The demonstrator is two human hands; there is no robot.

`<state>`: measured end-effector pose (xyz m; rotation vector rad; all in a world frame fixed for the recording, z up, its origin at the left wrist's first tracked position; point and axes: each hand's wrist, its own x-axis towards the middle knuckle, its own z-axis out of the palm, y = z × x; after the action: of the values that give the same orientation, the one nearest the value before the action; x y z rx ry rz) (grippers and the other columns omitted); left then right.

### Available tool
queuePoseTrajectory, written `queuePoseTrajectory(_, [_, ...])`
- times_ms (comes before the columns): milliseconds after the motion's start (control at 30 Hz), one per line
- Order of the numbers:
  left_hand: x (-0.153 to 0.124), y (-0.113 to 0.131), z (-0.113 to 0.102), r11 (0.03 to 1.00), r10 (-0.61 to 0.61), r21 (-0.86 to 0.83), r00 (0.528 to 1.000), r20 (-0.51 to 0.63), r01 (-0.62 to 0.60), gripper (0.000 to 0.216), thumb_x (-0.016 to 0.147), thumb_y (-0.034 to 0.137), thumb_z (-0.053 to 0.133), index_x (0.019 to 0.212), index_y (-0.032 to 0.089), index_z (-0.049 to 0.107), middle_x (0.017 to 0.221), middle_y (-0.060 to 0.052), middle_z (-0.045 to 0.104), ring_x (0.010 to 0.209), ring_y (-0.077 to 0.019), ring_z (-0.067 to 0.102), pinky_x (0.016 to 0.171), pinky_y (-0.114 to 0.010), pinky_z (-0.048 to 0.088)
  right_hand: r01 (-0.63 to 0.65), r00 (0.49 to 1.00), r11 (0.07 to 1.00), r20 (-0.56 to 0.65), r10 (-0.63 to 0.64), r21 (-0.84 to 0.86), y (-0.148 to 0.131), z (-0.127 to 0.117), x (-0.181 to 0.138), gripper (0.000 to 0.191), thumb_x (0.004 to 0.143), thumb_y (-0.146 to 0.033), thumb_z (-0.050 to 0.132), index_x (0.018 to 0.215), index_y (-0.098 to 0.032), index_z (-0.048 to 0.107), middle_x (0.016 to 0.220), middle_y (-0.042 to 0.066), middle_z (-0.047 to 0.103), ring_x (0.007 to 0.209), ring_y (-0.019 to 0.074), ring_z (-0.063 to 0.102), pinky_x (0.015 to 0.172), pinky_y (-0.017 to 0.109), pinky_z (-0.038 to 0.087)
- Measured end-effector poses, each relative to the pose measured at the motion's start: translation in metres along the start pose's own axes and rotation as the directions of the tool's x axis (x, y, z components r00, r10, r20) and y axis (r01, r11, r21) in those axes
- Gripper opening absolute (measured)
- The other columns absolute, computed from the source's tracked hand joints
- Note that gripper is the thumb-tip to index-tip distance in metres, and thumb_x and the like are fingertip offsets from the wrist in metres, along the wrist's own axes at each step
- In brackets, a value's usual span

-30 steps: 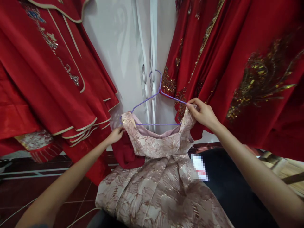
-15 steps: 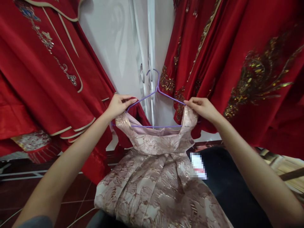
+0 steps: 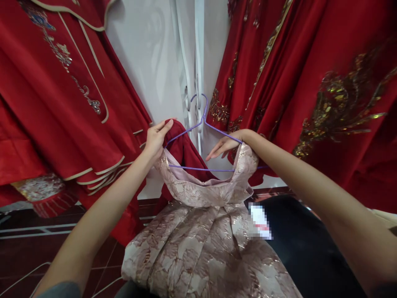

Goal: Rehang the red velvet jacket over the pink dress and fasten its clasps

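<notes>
A pale pink brocade dress (image 3: 186, 248) with metallic floral patterning lies in front of me, its shoulders on a purple hanger (image 3: 203, 119). The hanger's hook points up by the white door. My left hand (image 3: 157, 138), at the left shoulder of the dress, is closed on a dark red cloth (image 3: 182, 145) beside the hanger's left arm. That cloth runs down behind the neckline. My right hand (image 3: 228, 145) reaches behind the hanger's right arm, fingers stretched out towards the red cloth and apart from it. A white tag (image 3: 260, 221), blurred, is at the right side of the dress.
Red embroidered garments hang at the left (image 3: 93, 82) and right (image 3: 297, 82). Between them stand white doors (image 3: 149, 54) with long handles. Dark red floor tiles (image 3: 107, 269) and a white rail (image 3: 40, 229) show lower left. A black surface (image 3: 313, 244) is at the lower right.
My right hand has let go of the right shoulder of the dress and moved left behind the hanger. The dark red cloth has come up to my left hand, which now grips it.
</notes>
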<state>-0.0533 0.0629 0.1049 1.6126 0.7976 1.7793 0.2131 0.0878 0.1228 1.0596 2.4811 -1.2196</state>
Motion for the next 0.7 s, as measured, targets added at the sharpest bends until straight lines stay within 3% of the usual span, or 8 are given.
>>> queuePoseTrajectory(133, [0.005,-0.008,-0.002,0.99,-0.082,-0.108,0.995,0.056,0.088,0.04,0.068,0.044,0.078,0.098,0.018,0.074,0.094,-0.005,0.075,0.099,-0.0205,0.068,0.099,-0.035,0.049,0.067,0.997,0.996,0.044,-0.07,0.06,0.0,0.009,0.014,0.038,0.075,-0.046,0.07,0.108,-0.027,0.072,0.128,0.002,0.063,0.124,0.0191,0.053,0.093,0.029,0.048])
queuePoseTrajectory(300, [0.006,-0.004,-0.008,0.995,-0.067,-0.069,0.993,0.1,0.074,0.042,0.068,0.048,0.077,0.098,0.018,0.075,0.095,-0.006,0.075,0.097,-0.0207,0.068,0.097,-0.035,0.049,0.027,1.0,0.992,0.001,-0.027,0.126,0.013,0.009,0.022,0.038,0.078,-0.052,0.064,0.095,-0.019,0.075,0.113,0.008,0.07,0.111,0.019,0.061,0.09,0.029,0.049])
queuePoseTrajectory(367, [0.008,-0.003,-0.014,1.0,-0.026,0.012,0.995,0.095,0.025,0.041,0.07,0.048,0.075,0.097,0.018,0.075,0.097,-0.006,0.075,0.097,-0.0209,0.068,0.096,-0.033,0.049,0.008,0.997,0.999,-0.08,-0.004,0.043,0.02,0.005,0.025,0.031,0.076,-0.047,0.066,0.088,-0.019,0.075,0.1,0.006,0.072,0.1,0.0187,0.064,0.087,0.028,0.049])
queuePoseTrajectory(433, [0.01,-0.006,-0.023,0.991,0.033,0.129,0.997,0.064,-0.041,0.042,0.07,0.05,0.074,0.096,0.017,0.076,0.099,-0.006,0.075,0.097,-0.0216,0.067,0.094,-0.031,0.049,-0.058,0.947,0.992,-0.322,0.02,-0.11,0.027,0.002,0.027,0.019,0.071,-0.035,0.072,0.081,-0.019,0.072,0.085,0.003,0.072,0.087,0.0195,0.065,0.078,0.028,0.05])
queuePoseTrajectory(533, [0.012,-0.015,-0.037,0.948,0.103,0.3,0.995,0.014,-0.103,0.045,0.071,0.054,0.071,0.096,0.016,0.076,0.099,-0.007,0.075,0.095,-0.0224,0.067,0.09,-0.031,0.05,-0.193,0.719,0.952,-0.695,-0.028,-0.238,0.03,0.005,0.023,0.024,0.072,-0.021,0.067,0.096,-0.017,0.065,0.088,0.005,0.069,0.083,0.0221,0.062,0.073,0.03,0.05])
queuePoseTrajectory(600, [0.012,-0.022,-0.043,0.915,0.147,0.381,0.989,-0.012,-0.131,0.044,0.074,0.053,0.068,0.096,0.016,0.075,0.099,-0.007,0.075,0.094,-0.0214,0.067,0.089,-0.032,0.05,-0.246,0.508,0.933,-0.854,-0.109,-0.265,0.025,0.011,0.016,0.035,0.08,-0.018,0.054,0.115,-0.017,0.057,0.107,0.012,0.064,0.092,0.0262,0.061,0.076,0.036,0.049])
queuePoseTrajectory(667, [0.01,-0.027,-0.044,0.884,0.199,0.436,0.98,-0.027,-0.168,0.041,0.078,0.051,0.065,0.097,0.016,0.075,0.1,-0.007,0.074,0.094,-0.02,0.067,0.089,-0.031,0.05,-0.32,0.271,0.907,-0.944,-0.19,-0.275,0.017,0.018,0.01,0.041,0.086,-0.019,0.042,0.127,-0.017,0.048,0.123,0.019,0.056,0.095,0.0307,0.06,0.077,0.043,0.048])
queuePoseTrajectory(700, [0.009,-0.027,-0.043,0.868,0.228,0.46,0.973,-0.03,-0.189,0.041,0.08,0.051,0.063,0.097,0.016,0.074,0.1,-0.007,0.074,0.094,-0.0194,0.067,0.089,-0.03,0.049,-0.369,0.176,0.891,-0.961,-0.211,-0.264,0.012,0.021,0.007,0.042,0.088,-0.021,0.039,0.129,-0.017,0.046,0.124,0.021,0.054,0.093,0.0323,0.061,0.076,0.045,0.047])
